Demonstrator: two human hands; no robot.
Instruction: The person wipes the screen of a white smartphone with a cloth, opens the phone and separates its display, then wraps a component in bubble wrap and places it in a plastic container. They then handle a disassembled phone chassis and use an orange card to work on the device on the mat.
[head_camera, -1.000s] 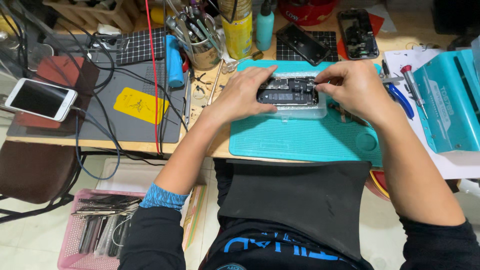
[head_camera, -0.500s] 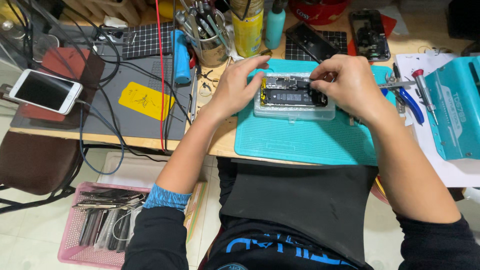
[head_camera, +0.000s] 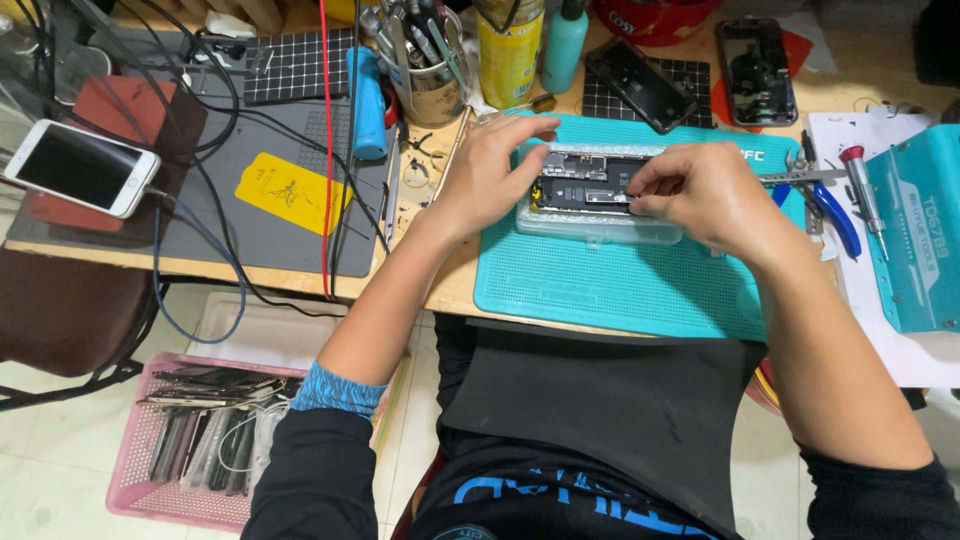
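An opened phone (head_camera: 585, 180) with its inner parts showing lies on a clear plastic case (head_camera: 600, 225), on a teal work mat (head_camera: 620, 280). My left hand (head_camera: 490, 175) rests on the phone's left end and steadies it with spread fingers. Over the phone's right half, my right hand (head_camera: 700, 195) has its fingertips pinched together on a part inside; what they pinch is too small to tell.
A white phone (head_camera: 80, 168) on a cable lies at far left. A grey mat (head_camera: 260, 190) carries a yellow tag and wires. A tool cup (head_camera: 425, 75), yellow can (head_camera: 510, 50), two dark phones (head_camera: 755, 70), blue-handled pliers (head_camera: 825, 205) and a teal box (head_camera: 915, 230) ring the mat. A pink basket (head_camera: 190, 440) sits on the floor.
My view has shifted, so the bench sits lower in the frame. My right hand's fingertips have closed in on the phone's middle. The left hand stays on its left end.
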